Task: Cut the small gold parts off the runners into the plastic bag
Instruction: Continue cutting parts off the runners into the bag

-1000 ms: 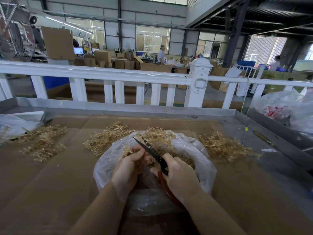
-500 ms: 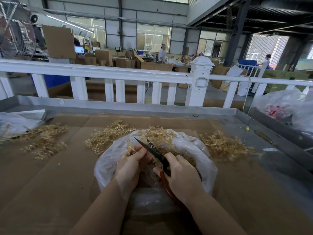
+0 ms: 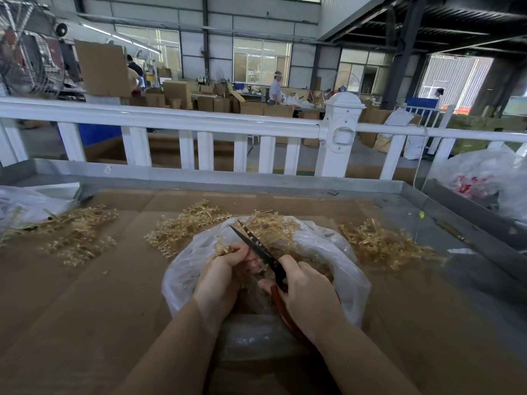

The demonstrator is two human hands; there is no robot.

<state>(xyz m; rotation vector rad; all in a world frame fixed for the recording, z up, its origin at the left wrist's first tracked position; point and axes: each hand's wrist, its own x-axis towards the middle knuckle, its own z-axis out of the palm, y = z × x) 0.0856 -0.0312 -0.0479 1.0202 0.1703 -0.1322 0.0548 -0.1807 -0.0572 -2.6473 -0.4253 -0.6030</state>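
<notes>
A clear plastic bag [image 3: 346, 269] lies open on the cardboard-covered table in front of me, with small gold parts inside. Over its mouth my left hand [image 3: 221, 276] pinches a gold runner [image 3: 224, 248] whose end sticks out above the fingers. My right hand [image 3: 309, 292] grips scissors [image 3: 258, 246] with red-brown handles; the dark blades point up and left, slightly parted, right beside the runner. More gold runners lie in piles at the left [image 3: 77, 238], behind the bag [image 3: 185, 226] and at the right [image 3: 382, 243].
The table has a raised grey metal rim [image 3: 256, 181], with a white railing [image 3: 199, 121] behind it. Another clear bag [image 3: 31, 203] lies at the far left, and a bag with red print [image 3: 482, 183] sits past the right rim.
Both hands stay over the bag. The scissor blades have shifted slightly against the runner, and the left hand's fingers have adjusted their hold.
</notes>
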